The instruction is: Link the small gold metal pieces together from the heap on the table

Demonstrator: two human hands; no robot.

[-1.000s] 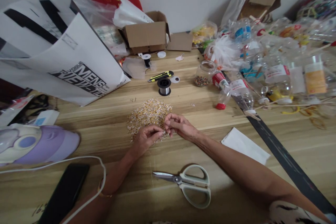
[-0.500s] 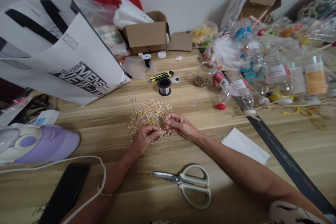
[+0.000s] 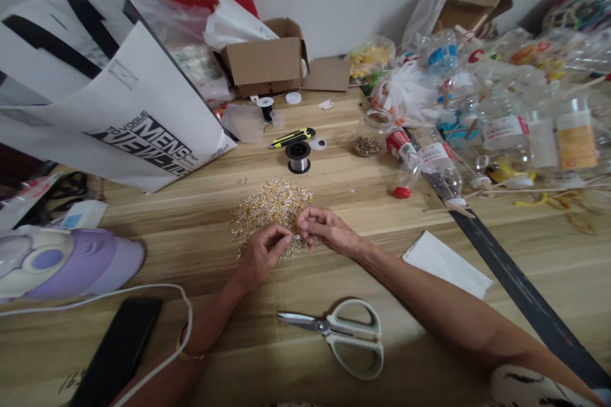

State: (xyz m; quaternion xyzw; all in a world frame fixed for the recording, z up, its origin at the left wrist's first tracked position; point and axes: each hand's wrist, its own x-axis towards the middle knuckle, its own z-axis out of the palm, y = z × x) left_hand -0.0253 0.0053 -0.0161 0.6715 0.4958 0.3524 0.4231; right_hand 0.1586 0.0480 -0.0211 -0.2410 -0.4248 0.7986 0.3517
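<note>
A pile of small gold and silver metal pieces [image 3: 272, 200] lies on the wooden table, too fine to name exactly. My left hand [image 3: 263, 251] is at the pile's near edge, thumb and forefinger pinched together. Close to its right, my right hand [image 3: 327, 229] is also pinched, its fingertips over the pile's right side. Whatever sits between either pair of fingertips is too small to make out. The two hands are slightly apart. Nearer to me lie scissors [image 3: 351, 337] with pale handles, blades pointing left. Beyond the pile stands a spool of silvery wire [image 3: 298, 158].
A yellow-black utility knife [image 3: 292, 138] lies behind the spool. A jar of beads [image 3: 370, 133] and many plastic bottles [image 3: 434, 159] crowd the right. Folded white paper [image 3: 446, 265] is by my right forearm. On the left are a paper bag [image 3: 157, 108], a phone [image 3: 117, 350] and a white cable [image 3: 188, 305].
My left hand has shifted very slightly left and up, with its pinch kept. My right hand stays almost in place. The objects on the table look unmoved.
</note>
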